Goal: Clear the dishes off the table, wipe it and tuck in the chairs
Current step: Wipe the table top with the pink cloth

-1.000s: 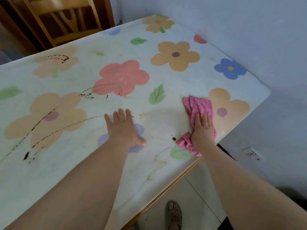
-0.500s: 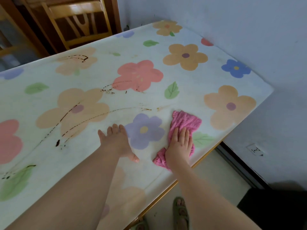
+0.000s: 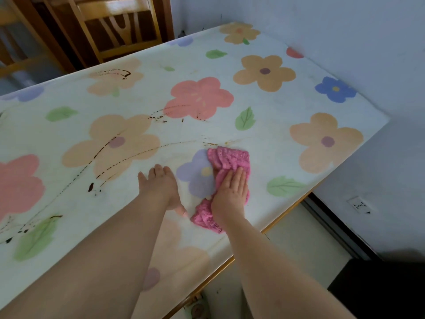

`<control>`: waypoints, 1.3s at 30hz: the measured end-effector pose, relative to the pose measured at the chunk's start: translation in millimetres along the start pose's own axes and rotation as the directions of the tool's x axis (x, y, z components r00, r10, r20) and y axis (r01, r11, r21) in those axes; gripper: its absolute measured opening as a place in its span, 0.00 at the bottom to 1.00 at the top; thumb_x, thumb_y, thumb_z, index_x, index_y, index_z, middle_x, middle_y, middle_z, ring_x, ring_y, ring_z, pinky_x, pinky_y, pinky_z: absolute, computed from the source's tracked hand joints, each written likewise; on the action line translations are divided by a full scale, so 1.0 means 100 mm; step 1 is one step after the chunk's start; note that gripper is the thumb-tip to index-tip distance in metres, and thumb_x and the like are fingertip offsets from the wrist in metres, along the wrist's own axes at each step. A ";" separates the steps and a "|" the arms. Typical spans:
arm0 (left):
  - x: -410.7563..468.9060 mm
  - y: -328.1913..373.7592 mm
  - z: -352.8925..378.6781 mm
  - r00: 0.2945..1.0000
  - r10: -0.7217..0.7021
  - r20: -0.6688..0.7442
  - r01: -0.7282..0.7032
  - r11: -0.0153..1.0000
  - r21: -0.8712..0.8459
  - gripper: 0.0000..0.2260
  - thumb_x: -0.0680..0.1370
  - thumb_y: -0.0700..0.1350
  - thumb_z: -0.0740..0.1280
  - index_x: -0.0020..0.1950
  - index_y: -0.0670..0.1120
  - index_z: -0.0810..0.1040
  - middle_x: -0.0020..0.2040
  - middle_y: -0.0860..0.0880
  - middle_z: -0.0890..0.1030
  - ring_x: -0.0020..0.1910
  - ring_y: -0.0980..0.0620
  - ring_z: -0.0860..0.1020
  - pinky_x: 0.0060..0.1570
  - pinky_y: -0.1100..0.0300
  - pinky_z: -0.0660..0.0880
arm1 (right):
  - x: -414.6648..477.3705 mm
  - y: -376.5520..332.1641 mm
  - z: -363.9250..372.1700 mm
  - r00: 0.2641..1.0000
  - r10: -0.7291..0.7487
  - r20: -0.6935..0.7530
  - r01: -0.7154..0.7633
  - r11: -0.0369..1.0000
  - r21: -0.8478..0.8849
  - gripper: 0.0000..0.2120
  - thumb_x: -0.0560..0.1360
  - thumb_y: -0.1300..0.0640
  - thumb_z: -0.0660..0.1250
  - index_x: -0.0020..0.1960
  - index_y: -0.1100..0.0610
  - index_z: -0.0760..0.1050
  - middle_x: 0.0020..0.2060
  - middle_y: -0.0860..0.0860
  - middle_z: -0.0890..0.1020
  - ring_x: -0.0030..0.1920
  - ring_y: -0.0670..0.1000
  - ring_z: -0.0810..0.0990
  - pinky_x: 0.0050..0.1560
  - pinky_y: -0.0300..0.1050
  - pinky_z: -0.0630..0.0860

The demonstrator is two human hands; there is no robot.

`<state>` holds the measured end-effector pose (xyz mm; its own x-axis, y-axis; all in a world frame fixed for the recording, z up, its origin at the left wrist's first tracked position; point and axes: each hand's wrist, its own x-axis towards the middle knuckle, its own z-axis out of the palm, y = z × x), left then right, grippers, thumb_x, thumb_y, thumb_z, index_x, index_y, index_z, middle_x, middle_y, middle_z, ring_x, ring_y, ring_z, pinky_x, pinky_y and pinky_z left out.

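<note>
A table (image 3: 271, 116) covered with a white flowered cloth fills the view. My right hand (image 3: 230, 192) presses flat, fingers straight, on a crumpled pink cloth (image 3: 226, 161) that lies over a purple flower near the table's right edge. My left hand (image 3: 161, 186) rests flat on the tabletop just left of the cloth. Dark brown dotted stains (image 3: 110, 157) streak across the left half of the tabletop. No dishes are in view.
A wooden chair (image 3: 119, 26) stands behind the far side of the table. A grey-blue wall (image 3: 345, 42) runs along the table's right end, with a socket (image 3: 360, 204) low down. Pale floor tiles (image 3: 299, 245) show below the near edge.
My right hand has slid the pink cloth leftward from the table's right edge onto the purple flower. My left hand has stayed flat on the table beside it.
</note>
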<state>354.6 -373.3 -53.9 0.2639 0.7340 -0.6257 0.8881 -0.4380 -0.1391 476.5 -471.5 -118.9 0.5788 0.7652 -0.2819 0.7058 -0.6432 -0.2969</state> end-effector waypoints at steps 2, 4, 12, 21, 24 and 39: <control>0.03 0.02 -0.03 1.000 0.003 -0.017 -0.003 1.000 -0.015 0.63 0.58 0.65 0.77 0.78 0.39 0.45 0.78 0.40 0.48 0.78 0.43 0.49 0.74 0.42 0.47 | 0.12 0.22 -0.10 0.998 0.066 -0.019 -0.066 0.998 -0.014 0.35 0.79 0.55 0.51 0.75 0.64 0.32 0.75 0.62 0.35 0.75 0.60 0.34 0.72 0.50 0.32; 0.05 0.02 -0.06 1.000 -0.006 -0.025 0.005 1.000 -0.011 0.62 0.58 0.66 0.77 0.78 0.39 0.46 0.78 0.40 0.51 0.78 0.43 0.51 0.74 0.43 0.48 | 0.25 0.46 -0.21 0.991 0.126 -0.036 -0.127 0.991 -0.037 0.34 0.79 0.56 0.49 0.75 0.64 0.32 0.75 0.62 0.35 0.76 0.60 0.34 0.72 0.50 0.32; 0.24 -0.03 -0.12 0.999 -0.026 -0.038 0.027 0.999 0.031 0.68 0.54 0.68 0.77 0.78 0.38 0.42 0.78 0.40 0.47 0.78 0.44 0.50 0.75 0.45 0.46 | 0.96 0.76 -0.51 0.956 0.292 -0.019 -0.293 0.951 -0.105 0.41 0.77 0.49 0.57 0.76 0.64 0.34 0.76 0.62 0.36 0.76 0.60 0.36 0.74 0.52 0.35; 0.35 -0.05 -0.13 0.999 0.016 -0.046 -0.015 1.000 0.011 0.73 0.51 0.69 0.78 0.77 0.36 0.39 0.79 0.38 0.43 0.78 0.44 0.47 0.76 0.50 0.47 | 1.54 0.30 -0.59 0.997 0.046 -0.057 -0.051 0.994 -0.100 0.37 0.75 0.57 0.57 0.77 0.62 0.41 0.77 0.61 0.41 0.77 0.58 0.39 0.76 0.52 0.37; 0.37 -0.02 -0.16 0.999 0.007 -0.047 -0.007 1.000 0.019 0.73 0.51 0.68 0.79 0.77 0.35 0.38 0.78 0.37 0.42 0.78 0.43 0.47 0.77 0.50 0.46 | 1.58 -0.05 -0.47 0.992 -0.121 -0.040 0.114 0.983 -0.145 0.35 0.75 0.59 0.55 0.78 0.61 0.42 0.77 0.61 0.43 0.77 0.58 0.40 0.76 0.51 0.37; 0.30 -0.06 -0.08 0.992 -0.003 -0.124 -0.012 0.993 -0.121 0.73 0.50 0.67 0.79 0.79 0.40 0.39 0.80 0.42 0.42 0.79 0.48 0.43 0.76 0.53 0.42 | 0.95 -0.43 -0.04 0.684 -0.715 0.145 0.727 0.684 -0.060 0.34 0.77 0.54 0.59 0.78 0.55 0.46 0.78 0.52 0.47 0.78 0.50 0.43 0.75 0.46 0.39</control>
<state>359.9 -344.3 -65.1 0.3058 0.7939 -0.5256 0.9239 -0.3808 -0.0376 502.4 -370.9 -128.9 -0.1676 0.9794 -0.1127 0.9281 0.1182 -0.3532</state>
